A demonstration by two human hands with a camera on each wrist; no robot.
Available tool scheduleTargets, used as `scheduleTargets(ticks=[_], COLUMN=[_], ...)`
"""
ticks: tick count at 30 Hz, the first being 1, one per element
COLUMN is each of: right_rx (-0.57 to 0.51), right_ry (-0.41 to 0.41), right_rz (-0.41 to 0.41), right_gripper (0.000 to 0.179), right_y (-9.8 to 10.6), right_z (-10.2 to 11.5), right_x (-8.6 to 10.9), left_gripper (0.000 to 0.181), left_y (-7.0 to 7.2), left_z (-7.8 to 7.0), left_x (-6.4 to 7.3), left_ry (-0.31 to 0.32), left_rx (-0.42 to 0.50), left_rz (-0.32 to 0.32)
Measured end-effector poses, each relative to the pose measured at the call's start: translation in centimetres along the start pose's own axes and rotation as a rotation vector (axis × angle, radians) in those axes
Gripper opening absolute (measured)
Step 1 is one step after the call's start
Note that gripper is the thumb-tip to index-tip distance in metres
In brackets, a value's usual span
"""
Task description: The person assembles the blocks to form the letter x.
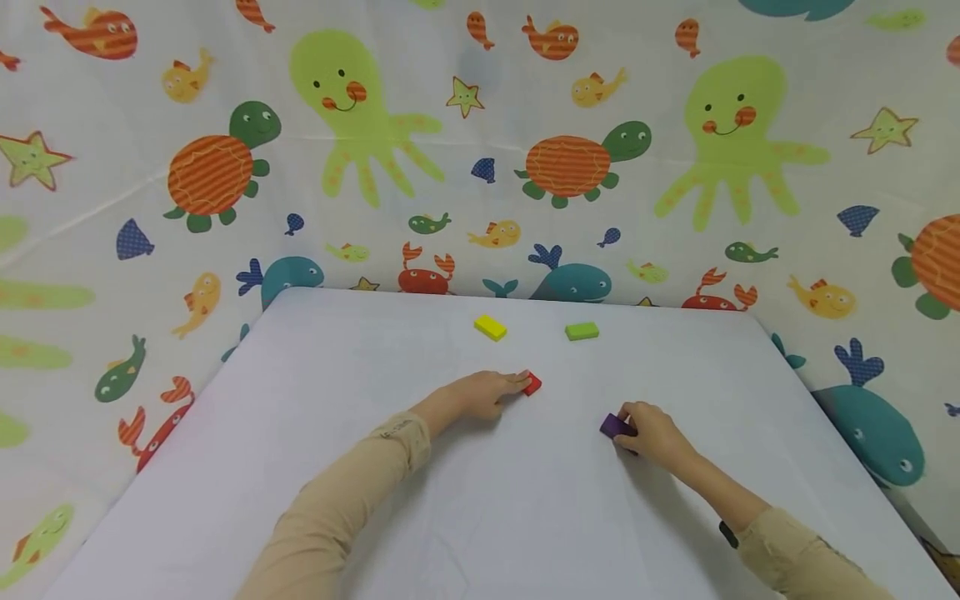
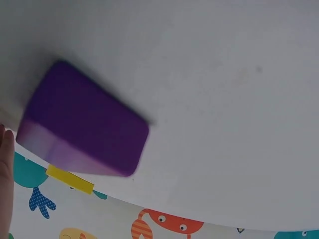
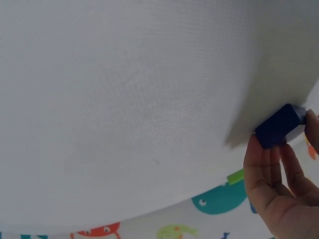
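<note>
In the head view my left hand [image 1: 483,393] reaches over the table, its extended fingers touching the top of a small red block [image 1: 532,384]. The thumb hangs lower, apart from that block. Close up in the left wrist view lies a purple block [image 2: 89,119]; part of my left hand [image 2: 5,179] shows at the left edge. My right hand [image 1: 658,435] pinches a dark purple block [image 1: 615,427] between thumb and fingers, close over the table. The same block [image 3: 280,127] looks dark blue in the right wrist view, with fingertips along its side.
A yellow block [image 1: 491,327] and a green block [image 1: 582,332] lie toward the back of the white table [image 1: 360,358]. Behind it hangs a cloth [image 1: 465,167] printed with sea animals. A small dark object [image 1: 728,534] sits at my right cuff.
</note>
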State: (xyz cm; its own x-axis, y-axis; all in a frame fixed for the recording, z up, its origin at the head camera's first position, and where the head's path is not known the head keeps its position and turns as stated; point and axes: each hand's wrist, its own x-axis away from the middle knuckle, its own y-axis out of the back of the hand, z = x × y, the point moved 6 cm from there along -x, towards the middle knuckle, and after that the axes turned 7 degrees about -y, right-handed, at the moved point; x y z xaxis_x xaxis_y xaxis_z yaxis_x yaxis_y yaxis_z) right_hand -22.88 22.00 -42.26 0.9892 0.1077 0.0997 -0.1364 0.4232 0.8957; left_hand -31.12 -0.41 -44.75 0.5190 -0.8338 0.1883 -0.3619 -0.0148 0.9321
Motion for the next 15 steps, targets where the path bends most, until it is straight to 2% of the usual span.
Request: scheduleTargets(ticks=[10,15], right_rx=[0.008,0.017], right_ry=[-0.009,0.004], right_rz=[0.031,-0.002], right_gripper=[0.027,0.027], right_y=[-0.10,0.08], right_z=[-0.17,0.22], right_x=[-0.19,-0.30], left_gripper=[0.063,0.063], left_y=[-0.34,0.04], left_z=[-0.12,-0.25], left_x=[0.19,0.16], left_ry=[-0.020,-0.017], left_rx=[0.027,0.019], left_rz=[0.002,0.003])
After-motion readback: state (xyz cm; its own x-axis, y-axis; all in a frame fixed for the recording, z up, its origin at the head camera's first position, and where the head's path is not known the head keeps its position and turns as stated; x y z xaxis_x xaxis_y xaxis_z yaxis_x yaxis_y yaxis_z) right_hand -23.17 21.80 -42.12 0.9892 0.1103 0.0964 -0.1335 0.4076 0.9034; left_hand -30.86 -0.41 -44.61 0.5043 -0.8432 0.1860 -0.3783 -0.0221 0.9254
